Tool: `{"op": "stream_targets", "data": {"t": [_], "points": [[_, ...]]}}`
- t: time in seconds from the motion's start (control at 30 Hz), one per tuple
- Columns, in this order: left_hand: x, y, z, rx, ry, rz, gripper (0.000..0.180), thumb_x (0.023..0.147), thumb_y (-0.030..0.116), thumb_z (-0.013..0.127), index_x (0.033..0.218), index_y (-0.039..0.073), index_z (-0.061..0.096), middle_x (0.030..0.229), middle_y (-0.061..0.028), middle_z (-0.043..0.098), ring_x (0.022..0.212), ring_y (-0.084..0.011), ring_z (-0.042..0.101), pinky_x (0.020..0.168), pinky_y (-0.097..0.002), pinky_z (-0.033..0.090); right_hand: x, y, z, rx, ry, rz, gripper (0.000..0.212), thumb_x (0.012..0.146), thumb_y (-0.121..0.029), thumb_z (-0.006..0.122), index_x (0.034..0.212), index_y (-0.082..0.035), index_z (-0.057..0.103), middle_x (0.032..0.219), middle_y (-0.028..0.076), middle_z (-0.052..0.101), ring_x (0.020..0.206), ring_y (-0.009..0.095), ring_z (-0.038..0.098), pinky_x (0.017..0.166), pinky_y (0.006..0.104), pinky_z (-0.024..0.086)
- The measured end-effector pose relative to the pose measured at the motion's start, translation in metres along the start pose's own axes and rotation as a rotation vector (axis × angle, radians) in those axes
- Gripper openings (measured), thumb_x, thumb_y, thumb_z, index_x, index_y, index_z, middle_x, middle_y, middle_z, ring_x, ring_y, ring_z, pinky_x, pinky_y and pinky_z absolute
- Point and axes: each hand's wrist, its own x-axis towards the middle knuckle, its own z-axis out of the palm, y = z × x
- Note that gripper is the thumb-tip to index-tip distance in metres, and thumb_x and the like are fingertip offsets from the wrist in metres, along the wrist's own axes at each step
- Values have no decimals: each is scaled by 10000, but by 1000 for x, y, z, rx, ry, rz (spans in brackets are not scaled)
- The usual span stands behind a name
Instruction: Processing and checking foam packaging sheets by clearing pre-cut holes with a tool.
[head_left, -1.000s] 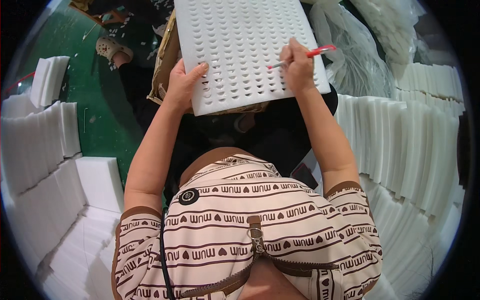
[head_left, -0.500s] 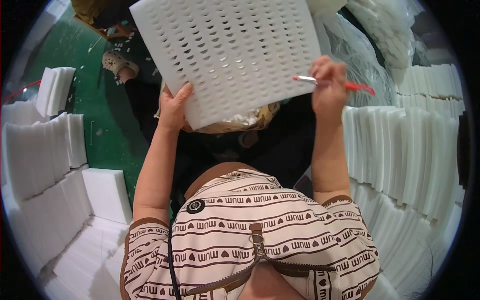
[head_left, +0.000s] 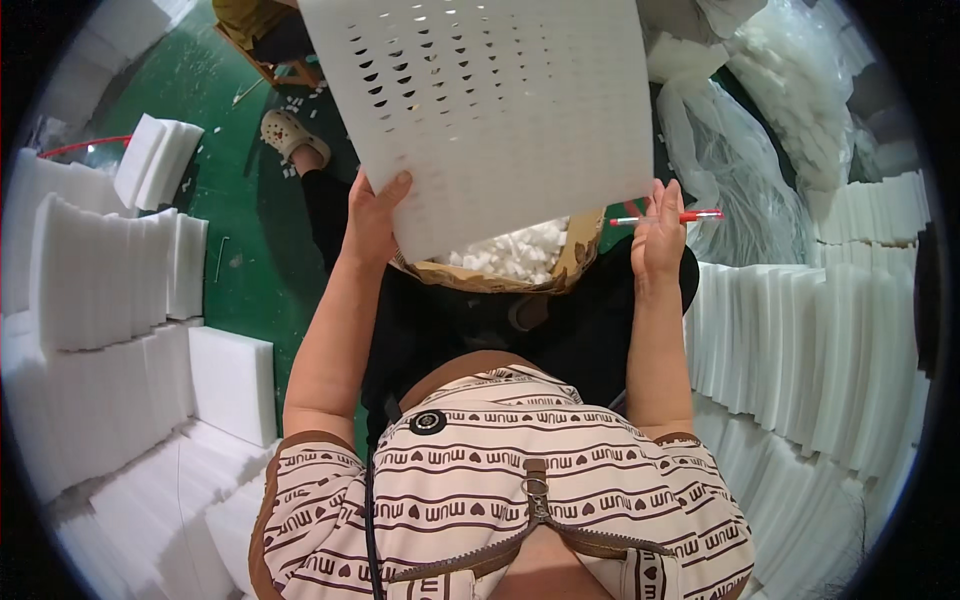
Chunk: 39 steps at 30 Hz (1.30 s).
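A white foam sheet [head_left: 500, 130] with rows of half-moon holes is held up, tilted, at the top middle. My left hand [head_left: 378, 215] is closed on its lower left edge, thumb on the near face. A slim red pen [head_left: 700, 215] with a clear and white front part lies across my right hand [head_left: 660, 235], held between the fingers. The fingertips of that hand reach the sheet's lower right corner; whether they grip it I cannot tell. Beneath the sheet stands a box lined with brown paper [head_left: 580, 255], full of small white foam bits [head_left: 520, 252].
Stacks of white foam sheets rise on the left [head_left: 100, 270] and right [head_left: 800, 340]. One foam block [head_left: 232, 385] stands on the green floor [head_left: 250, 290]. Clear plastic bags [head_left: 725, 170] lie at the upper right. Another person's foot in a clog [head_left: 290, 135] is at upper left.
The sheet has turned more level and shifted slightly right, its holes now showing less. My right hand has moved down to the sheet's corner with the pen, its fingers straighter.
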Motion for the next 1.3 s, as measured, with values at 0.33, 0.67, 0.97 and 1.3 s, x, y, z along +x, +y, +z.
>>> {"op": "stream_targets", "data": {"t": [0.33, 0.67, 0.97, 1.3], "points": [[-6, -7, 24, -149, -91, -50, 387, 911, 167, 535, 1271, 36, 476, 1144, -144, 599, 1003, -245, 599, 849, -351, 483, -51, 15, 52, 366, -188, 344, 273, 910, -302, 587, 1053, -72, 553, 869, 63, 636, 753, 174, 626, 603, 339, 569], [9, -10, 5, -80, -309, -14, 442, 984, 302, 341, 1364, 88, 411, 1301, -98, 516, 1151, -225, 506, 965, -355, 409, -37, 43, 43, 597, -444, 438, 379, 899, -313, 603, 1168, -60, 519, 1014, 105, 654, 783, 208, 663, 556, 310, 529], [46, -22, 18, 1132, -500, 587, 433, 966, 287, 394, 1366, 124, 422, 1325, -54, 499, 1172, -195, 482, 1006, -341, 383, -44, 31, 42, 638, -434, 455, 373, 908, -293, 596, 1178, -52, 507, 1007, 117, 646, 755, 204, 653, 537, 296, 520], [46, 1, 67, 488, -255, -22, 427, 977, 298, 373, 1359, 115, 429, 1329, -64, 493, 1198, -204, 466, 1016, -356, 388, -25, 4, 45, 474, -486, 363, 336, 907, -254, 601, 1147, -31, 526, 950, 97, 655, 695, 177, 631, 532, 277, 484]]}}
